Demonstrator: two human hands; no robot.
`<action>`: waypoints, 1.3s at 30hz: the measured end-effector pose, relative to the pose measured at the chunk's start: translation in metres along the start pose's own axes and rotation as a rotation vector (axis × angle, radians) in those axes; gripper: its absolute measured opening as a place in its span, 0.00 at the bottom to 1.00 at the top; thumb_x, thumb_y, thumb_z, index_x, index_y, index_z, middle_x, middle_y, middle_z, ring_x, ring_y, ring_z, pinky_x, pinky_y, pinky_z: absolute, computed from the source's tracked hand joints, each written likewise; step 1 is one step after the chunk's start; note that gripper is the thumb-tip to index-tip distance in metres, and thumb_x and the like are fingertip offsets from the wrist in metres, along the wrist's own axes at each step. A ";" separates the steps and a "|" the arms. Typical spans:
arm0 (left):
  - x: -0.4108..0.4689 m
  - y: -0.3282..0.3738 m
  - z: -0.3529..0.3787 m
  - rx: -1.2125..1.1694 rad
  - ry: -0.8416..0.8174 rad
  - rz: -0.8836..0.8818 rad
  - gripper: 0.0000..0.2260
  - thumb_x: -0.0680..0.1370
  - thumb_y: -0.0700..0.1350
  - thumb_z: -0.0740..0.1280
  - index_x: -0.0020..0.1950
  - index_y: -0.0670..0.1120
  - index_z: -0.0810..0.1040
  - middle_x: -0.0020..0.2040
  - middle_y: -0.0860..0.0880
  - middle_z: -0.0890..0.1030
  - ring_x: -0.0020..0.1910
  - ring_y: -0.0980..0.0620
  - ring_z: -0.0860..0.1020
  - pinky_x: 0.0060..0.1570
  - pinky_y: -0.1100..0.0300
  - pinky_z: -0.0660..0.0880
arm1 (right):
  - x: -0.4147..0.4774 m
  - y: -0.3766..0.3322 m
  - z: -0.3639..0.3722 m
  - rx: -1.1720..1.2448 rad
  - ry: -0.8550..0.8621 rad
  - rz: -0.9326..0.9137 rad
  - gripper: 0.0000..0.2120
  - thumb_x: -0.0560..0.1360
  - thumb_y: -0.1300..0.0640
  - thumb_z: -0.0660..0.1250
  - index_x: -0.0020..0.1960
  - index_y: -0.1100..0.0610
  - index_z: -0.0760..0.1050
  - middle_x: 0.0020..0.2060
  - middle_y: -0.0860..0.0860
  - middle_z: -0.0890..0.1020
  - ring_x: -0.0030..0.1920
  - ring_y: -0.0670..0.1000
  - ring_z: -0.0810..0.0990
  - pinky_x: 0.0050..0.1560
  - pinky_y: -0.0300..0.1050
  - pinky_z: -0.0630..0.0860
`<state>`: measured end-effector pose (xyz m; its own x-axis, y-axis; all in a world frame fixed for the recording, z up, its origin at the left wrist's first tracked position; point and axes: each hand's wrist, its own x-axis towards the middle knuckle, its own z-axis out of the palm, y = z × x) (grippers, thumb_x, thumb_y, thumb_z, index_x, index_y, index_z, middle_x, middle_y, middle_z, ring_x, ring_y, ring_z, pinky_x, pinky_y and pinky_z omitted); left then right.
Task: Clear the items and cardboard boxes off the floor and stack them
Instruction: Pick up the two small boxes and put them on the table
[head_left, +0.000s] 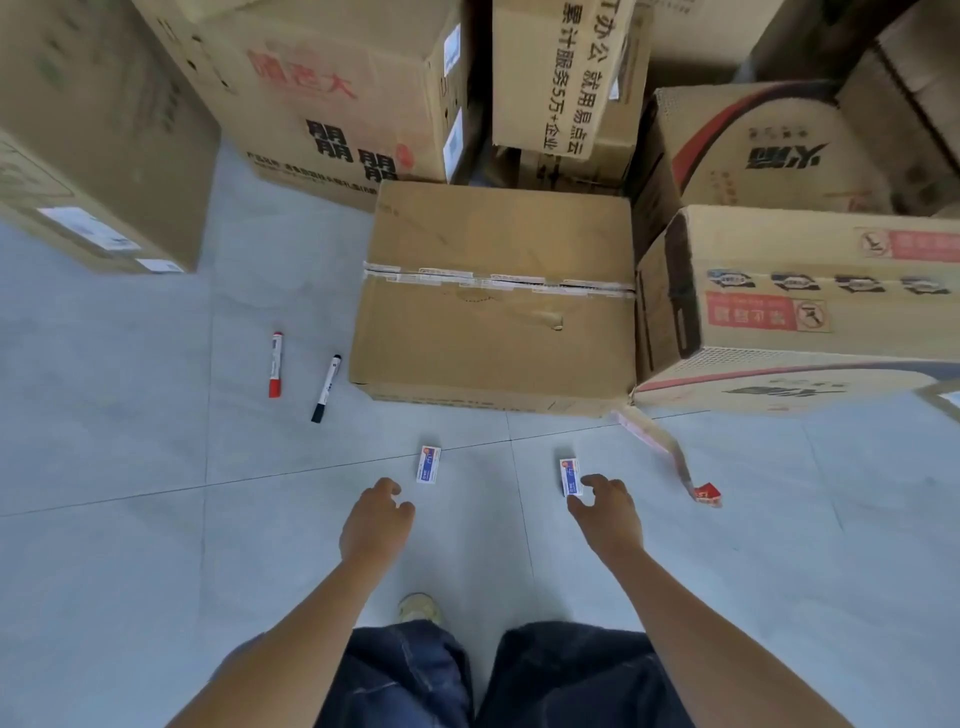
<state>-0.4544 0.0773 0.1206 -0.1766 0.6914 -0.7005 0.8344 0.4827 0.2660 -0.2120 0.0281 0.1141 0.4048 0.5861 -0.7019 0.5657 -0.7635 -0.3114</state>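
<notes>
Dark jeans (410, 675) and one shoe (420, 608) are closest to me. Both hands hold nothing. My left hand (376, 519) is loosely curled, with a small white box (428, 464) on the floor (104, 415) just beside it at 1 o'clock. My right hand (605, 506) is spread open around a second small white box (570, 477) at its 10 o'clock; I can't tell if it touches. Both look light and stiff, so I'd pinch their long sides. The red marker (276, 365) and black marker (326, 388), far out at 10 o'clock, might roll. The taped cardboard box (493, 291) at 12 o'clock may be heavy, so I'd lift it from underneath.
</notes>
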 end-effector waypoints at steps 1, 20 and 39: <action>0.018 -0.004 0.011 -0.003 0.013 -0.002 0.16 0.78 0.41 0.58 0.66 0.44 0.70 0.61 0.44 0.76 0.55 0.45 0.77 0.49 0.57 0.72 | 0.017 0.003 0.012 0.008 0.006 -0.007 0.20 0.77 0.55 0.62 0.68 0.56 0.68 0.62 0.55 0.70 0.63 0.54 0.70 0.57 0.47 0.72; 0.181 -0.029 0.167 0.079 0.096 -0.003 0.20 0.78 0.48 0.63 0.67 0.42 0.66 0.61 0.40 0.69 0.62 0.42 0.68 0.53 0.50 0.71 | 0.175 0.074 0.148 0.070 0.032 0.101 0.32 0.74 0.52 0.67 0.73 0.56 0.57 0.62 0.61 0.68 0.63 0.61 0.69 0.59 0.52 0.70; 0.219 -0.048 0.201 0.047 0.152 -0.079 0.20 0.74 0.39 0.65 0.65 0.40 0.66 0.61 0.39 0.68 0.60 0.40 0.67 0.49 0.52 0.69 | 0.222 0.096 0.168 0.025 0.206 0.178 0.25 0.75 0.58 0.65 0.69 0.59 0.61 0.61 0.60 0.66 0.61 0.61 0.65 0.51 0.51 0.71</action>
<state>-0.4284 0.0976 -0.1785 -0.3164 0.7274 -0.6089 0.8380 0.5152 0.1801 -0.1887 0.0389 -0.1794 0.6354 0.4827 -0.6028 0.4558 -0.8645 -0.2118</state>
